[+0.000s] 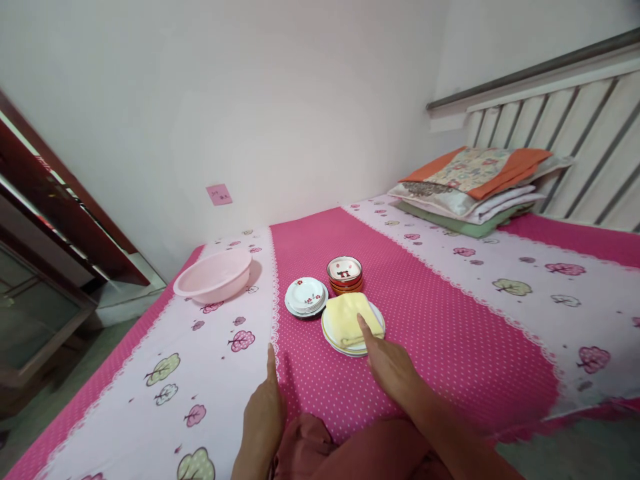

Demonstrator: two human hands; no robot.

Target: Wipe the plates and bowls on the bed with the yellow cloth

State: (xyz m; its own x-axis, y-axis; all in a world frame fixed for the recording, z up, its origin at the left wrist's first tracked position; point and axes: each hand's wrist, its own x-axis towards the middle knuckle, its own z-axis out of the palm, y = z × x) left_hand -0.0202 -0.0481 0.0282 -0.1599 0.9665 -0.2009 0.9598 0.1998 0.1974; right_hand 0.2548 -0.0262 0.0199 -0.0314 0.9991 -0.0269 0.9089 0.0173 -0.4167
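My right hand (393, 367) has its index finger stretched out over a folded yellow cloth (347, 317); whether the fingertip touches it I cannot tell. The cloth lies on a stack of plates (381, 319) with white rims. My left hand (265, 407) is low over the bed, index finger pointing forward, holding nothing. Left of the cloth sits a stack of small white plates (304, 293) with red flowers, resting on a dark-rimmed dish. Just behind is a stack of bowls (345, 270), red and orange outside, with a cartoon print inside the top one.
A pink plastic basin (215, 277) stands at the left on the bedspread (310, 237). Folded bedding and pillows (475, 180) are piled at the back right near a white radiator (575, 133). A wall (310, 120) bounds the back. The bed's edge drops off at the left.
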